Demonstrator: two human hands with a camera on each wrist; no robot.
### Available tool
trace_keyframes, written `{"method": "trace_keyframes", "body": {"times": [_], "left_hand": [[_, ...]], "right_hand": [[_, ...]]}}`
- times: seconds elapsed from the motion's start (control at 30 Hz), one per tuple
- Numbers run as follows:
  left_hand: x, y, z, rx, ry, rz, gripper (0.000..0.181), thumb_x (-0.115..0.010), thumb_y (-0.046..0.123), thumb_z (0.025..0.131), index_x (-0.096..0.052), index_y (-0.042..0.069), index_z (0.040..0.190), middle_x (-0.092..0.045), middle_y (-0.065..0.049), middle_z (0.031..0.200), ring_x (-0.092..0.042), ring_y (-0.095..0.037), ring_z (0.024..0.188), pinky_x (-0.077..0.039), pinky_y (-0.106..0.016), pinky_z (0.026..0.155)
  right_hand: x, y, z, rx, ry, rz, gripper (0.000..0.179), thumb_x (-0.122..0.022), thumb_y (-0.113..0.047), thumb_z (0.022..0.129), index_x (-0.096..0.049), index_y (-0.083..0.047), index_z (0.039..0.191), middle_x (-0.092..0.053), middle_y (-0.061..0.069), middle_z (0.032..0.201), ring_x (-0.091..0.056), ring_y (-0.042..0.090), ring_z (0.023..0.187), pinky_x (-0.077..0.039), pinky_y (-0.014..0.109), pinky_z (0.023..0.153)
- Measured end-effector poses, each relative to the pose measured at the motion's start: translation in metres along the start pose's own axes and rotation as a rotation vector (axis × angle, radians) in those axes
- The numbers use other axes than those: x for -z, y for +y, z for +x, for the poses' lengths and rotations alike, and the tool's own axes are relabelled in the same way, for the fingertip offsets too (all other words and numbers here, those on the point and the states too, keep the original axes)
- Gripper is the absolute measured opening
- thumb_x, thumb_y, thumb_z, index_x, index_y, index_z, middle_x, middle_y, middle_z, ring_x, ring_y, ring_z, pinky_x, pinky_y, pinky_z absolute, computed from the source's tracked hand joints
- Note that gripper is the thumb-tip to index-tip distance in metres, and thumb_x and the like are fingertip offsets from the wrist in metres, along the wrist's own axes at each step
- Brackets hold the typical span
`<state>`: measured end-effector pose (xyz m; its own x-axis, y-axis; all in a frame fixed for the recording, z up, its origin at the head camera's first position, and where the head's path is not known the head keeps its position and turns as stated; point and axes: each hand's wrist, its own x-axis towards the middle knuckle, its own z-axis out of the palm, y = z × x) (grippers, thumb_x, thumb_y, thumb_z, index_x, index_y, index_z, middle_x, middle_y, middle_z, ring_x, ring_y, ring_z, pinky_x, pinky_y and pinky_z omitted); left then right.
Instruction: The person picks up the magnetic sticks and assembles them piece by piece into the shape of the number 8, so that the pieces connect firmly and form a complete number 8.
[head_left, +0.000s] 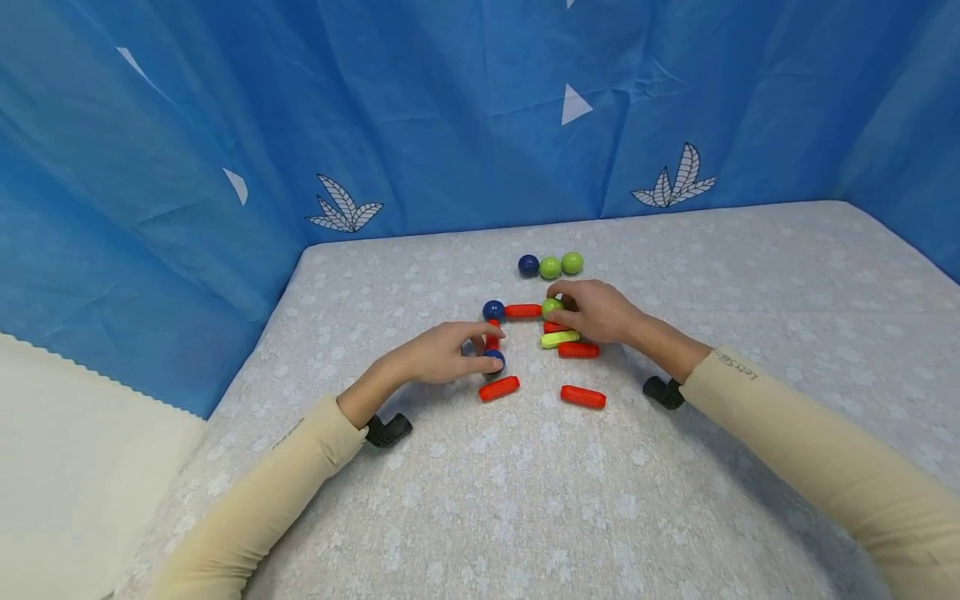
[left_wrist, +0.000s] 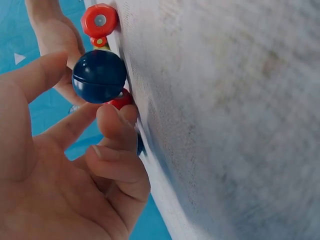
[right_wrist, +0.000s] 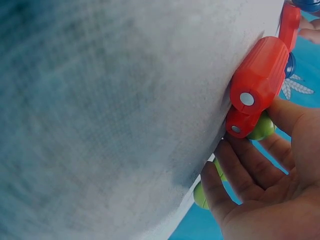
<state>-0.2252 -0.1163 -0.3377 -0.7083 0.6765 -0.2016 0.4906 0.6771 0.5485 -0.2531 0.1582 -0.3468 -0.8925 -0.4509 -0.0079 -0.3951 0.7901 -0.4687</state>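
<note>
I see three balls [head_left: 551, 267] in a row on the table [head_left: 555, 508], behind everything else. Before them, a rod [head_left: 522, 311] lies between the corner ball [head_left: 493, 311], left, and the right hand [head_left: 596, 310]'s ball [head_left: 551, 308]. The left hand [head_left: 442, 354] is at a nearer ball [head_left: 494, 362], with a loose rod [head_left: 499, 388] before it.

A blue curtain [head_left: 480, 167] hangs from nine through twelve to three o'clock, a white triangle [head_left: 574, 107] at one, leaf prints [head_left: 343, 212] at ten and two. A flowered tablecloth [head_left: 525, 500] spreads to six; a cream surface [head_left: 75, 467] lies at eight.
</note>
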Motion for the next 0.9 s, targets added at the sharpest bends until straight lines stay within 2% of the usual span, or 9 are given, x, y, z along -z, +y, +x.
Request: {"method": "trace_keyframes", "body": {"times": [0.3,0.6,0.9], "left_hand": [[-0.0024,0.0008,0.0062,0.003,-0.053,-0.019,0.058,-0.064,0.042,0.095,-0.049,0.014,0.145,-0.052,-0.004,0.099,-0.050,-0.019,0.086,-0.040,-0.032,0.068],[-0.0045,0.0022,0.0078,0.001,-0.034,0.011,0.056,-0.069,0.040,0.093,-0.054,0.012,0.139,-0.054,-0.003,0.102,-0.050,-0.019,0.093,-0.041,-0.033,0.075],[-0.0017,0.0047,0.0057,-0.007,-0.011,-0.023,0.056,-0.073,0.040,0.089,-0.057,0.013,0.135,-0.057,-0.002,0.099,-0.052,-0.019,0.087,-0.044,-0.032,0.069]], "right_hand": [[0.0010,0.0020,-0.0005,0.005,0.005,-0.006,0.036,-0.065,-0.024,0.097,-0.061,-0.003,0.126,-0.061,0.007,0.090,-0.053,0.024,0.079,-0.044,0.037,0.071],[-0.0011,0.0026,0.0006,0.012,0.005,-0.006,0.036,-0.065,-0.025,0.097,-0.061,-0.003,0.126,-0.060,0.006,0.088,-0.052,0.024,0.078,-0.044,0.037,0.070],[0.0005,0.0008,0.0001,0.010,0.007,0.006,0.036,-0.065,-0.024,0.097,-0.061,-0.003,0.126,-0.061,0.006,0.089,-0.053,0.024,0.079,-0.044,0.037,0.071]]}}
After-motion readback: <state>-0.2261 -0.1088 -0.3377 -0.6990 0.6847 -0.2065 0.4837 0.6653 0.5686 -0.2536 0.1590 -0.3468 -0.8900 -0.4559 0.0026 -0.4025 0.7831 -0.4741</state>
